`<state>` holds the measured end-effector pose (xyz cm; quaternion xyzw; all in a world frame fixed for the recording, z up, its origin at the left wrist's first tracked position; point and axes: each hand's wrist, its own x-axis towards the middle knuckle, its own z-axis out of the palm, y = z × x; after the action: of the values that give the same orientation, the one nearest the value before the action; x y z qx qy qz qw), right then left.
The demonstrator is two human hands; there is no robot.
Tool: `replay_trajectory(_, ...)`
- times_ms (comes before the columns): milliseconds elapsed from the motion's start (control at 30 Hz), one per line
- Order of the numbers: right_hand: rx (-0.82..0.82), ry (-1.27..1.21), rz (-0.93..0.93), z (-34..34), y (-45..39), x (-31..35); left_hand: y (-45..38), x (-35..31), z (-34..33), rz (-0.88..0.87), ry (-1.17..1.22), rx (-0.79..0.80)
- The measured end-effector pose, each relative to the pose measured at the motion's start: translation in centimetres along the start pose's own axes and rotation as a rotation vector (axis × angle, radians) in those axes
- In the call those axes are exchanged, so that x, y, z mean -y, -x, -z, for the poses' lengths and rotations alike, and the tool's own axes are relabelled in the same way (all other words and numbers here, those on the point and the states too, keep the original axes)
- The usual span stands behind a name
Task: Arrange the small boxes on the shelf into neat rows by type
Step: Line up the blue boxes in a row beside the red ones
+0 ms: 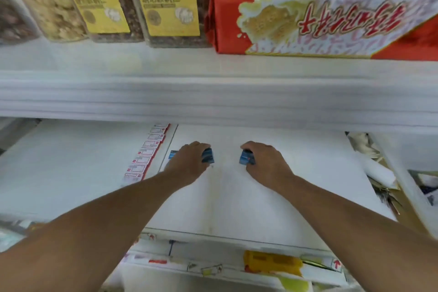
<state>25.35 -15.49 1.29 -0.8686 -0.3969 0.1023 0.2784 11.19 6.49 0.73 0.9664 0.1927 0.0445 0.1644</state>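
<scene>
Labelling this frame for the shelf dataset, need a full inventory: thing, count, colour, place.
small blue boxes: two held, one per hand, above the white lower shelf; another blue one partly hidden behind the left hand
red-and-white boxes: one row, exact count unclear, lower shelf left of the hands
lower shelf: one, white, centre
clear nut packs: at least four, two with yellow labels, upper shelf left
red packs: two stacked, red with white print, upper shelf right
yellow tag: one, front edge below the lower shelf
white paper roll: one, right side; items around it too blurred to name
left hand: grips one blue box
right hand: grips the other blue box
</scene>
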Motion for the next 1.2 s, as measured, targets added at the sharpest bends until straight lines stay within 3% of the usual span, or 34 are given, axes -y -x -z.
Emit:
replay_trajectory(467, 0.173, -0.03, 0.149, 3.5, 6.3, 5.1, 15.1, -5.6, 6.8, 0.203, 0.059, -0.003)
replay_trajectory(667, 0.131, -0.02, 0.15, 3.2, 9.8, 8.8, 19.4, -3.8, 8.1, 0.104, 0.089, -0.055)
replay_trajectory(867, 0.078, 0.125, -0.002, -0.6, 16.1, 13.3, 27.1, 0.0, 6.5, 0.018, 0.291, -0.094)
replay_trajectory(1200, 0.056, 0.12, 0.059, -3.1, 21.2, 18.9, 31.6, 2.3, 11.0, -0.084, 0.14, -0.113)
